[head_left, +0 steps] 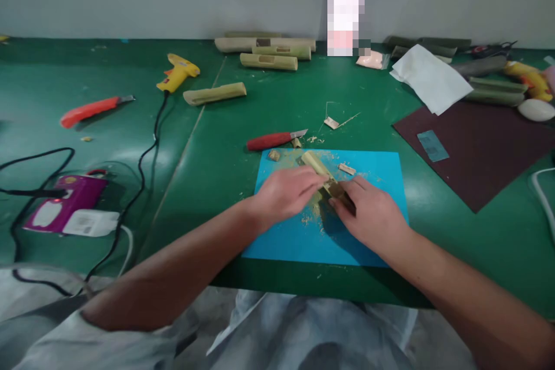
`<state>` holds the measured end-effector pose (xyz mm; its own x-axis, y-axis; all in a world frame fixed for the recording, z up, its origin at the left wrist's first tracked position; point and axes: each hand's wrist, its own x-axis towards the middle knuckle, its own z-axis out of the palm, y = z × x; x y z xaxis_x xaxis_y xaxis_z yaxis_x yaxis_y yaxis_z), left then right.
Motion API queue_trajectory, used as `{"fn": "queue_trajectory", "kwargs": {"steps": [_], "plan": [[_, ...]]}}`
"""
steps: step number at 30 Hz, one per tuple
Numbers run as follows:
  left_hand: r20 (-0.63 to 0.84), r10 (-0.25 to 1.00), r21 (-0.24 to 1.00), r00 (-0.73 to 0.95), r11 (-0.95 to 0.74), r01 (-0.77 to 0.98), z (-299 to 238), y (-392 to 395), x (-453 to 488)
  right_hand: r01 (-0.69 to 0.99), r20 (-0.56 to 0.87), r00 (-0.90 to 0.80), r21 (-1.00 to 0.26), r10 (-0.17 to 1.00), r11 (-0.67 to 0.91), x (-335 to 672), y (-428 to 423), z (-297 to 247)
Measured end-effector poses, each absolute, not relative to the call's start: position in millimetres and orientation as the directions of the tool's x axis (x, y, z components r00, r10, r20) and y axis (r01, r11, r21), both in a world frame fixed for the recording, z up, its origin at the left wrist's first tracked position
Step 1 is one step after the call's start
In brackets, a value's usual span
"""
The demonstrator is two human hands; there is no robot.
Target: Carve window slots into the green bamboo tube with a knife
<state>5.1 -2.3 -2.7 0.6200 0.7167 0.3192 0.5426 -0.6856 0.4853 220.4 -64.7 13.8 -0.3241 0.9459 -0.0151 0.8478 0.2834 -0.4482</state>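
Observation:
A short split bamboo piece (pixel 315 163) lies slanted on a blue cutting mat (pixel 381 179), with sawdust and small chips around it. My left hand (pixel 286 192) rests over its near part, fingers closed against it. My right hand (pixel 368 211) grips the lower end of the same piece in a pinch; whatever else it holds is hidden under the fingers. A red-handled carving knife (pixel 274 140) lies just beyond the mat, untouched.
Several bamboo sections (pixel 269 49) lie at the back of the green table (pixel 217 173). A yellow glue gun (pixel 177 72) with its black cord, an orange utility knife (pixel 93 108), a purple box (pixel 71 202), a dark red sheet (pixel 481 144) and white paper (pixel 429 78) surround the mat.

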Motion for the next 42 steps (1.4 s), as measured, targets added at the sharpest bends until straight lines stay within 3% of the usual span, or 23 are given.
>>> {"fn": "queue_trajectory", "kwargs": {"steps": [3, 8, 12, 16, 20, 24, 28, 32, 37, 42], "plan": [[0.371, 0.78, 0.491, 0.504, -0.625, 0.607, -1.8, -0.1, 3.8, 0.847, -0.012, -0.315, -0.455, 0.949, 0.275, 220.5, -65.0, 14.8], [0.33, 0.732, 0.467, 0.596, -0.675, 0.571, -2.4, 0.9, 4.6, 0.85, -0.024, -0.322, -0.446, 0.946, 0.278, 220.2, -65.4, 15.9], [0.386, 0.803, 0.532, 0.454, -0.596, 0.601, -2.4, -1.1, 6.9, 0.841, 0.001, -0.312, -0.465, 0.95, 0.277, 220.5, -65.2, 14.3], [0.317, 0.757, 0.547, 0.571, -0.638, 0.542, -1.1, -5.8, 10.0, 0.836, 0.007, -0.325, -0.466, 0.946, 0.29, 221.2, -65.6, 12.5], [0.373, 0.816, 0.554, 0.441, -0.577, 0.599, -0.2, -3.0, 6.7, 0.842, -0.002, -0.304, -0.468, 0.953, 0.268, 220.4, -65.4, 13.8], [0.315, 0.741, 0.5, 0.593, -0.661, 0.56, -0.7, -4.6, 4.6, 0.846, -0.021, -0.32, -0.456, 0.947, 0.276, 219.4, -65.1, 15.5], [0.37, 0.784, 0.481, 0.499, -0.621, 0.619, -1.0, -6.0, 5.2, 0.846, -0.006, -0.308, -0.458, 0.951, 0.271, 219.5, -65.3, 14.7], [0.337, 0.717, 0.462, 0.61, -0.69, 0.556, -2.0, -5.3, 7.2, 0.85, -0.012, -0.321, -0.444, 0.947, 0.283, 220.0, -65.7, 14.0], [0.397, 0.805, 0.469, 0.44, -0.591, 0.657, -2.5, 4.3, 0.0, 0.844, -0.011, -0.307, -0.466, 0.952, 0.266, 220.0, -67.0, 14.9], [0.401, 0.832, 0.513, 0.383, -0.551, 0.658, 2.6, 3.6, -6.8, 0.828, 0.004, -0.323, -0.482, 0.946, 0.285, 219.7, -69.0, 13.6]]}}
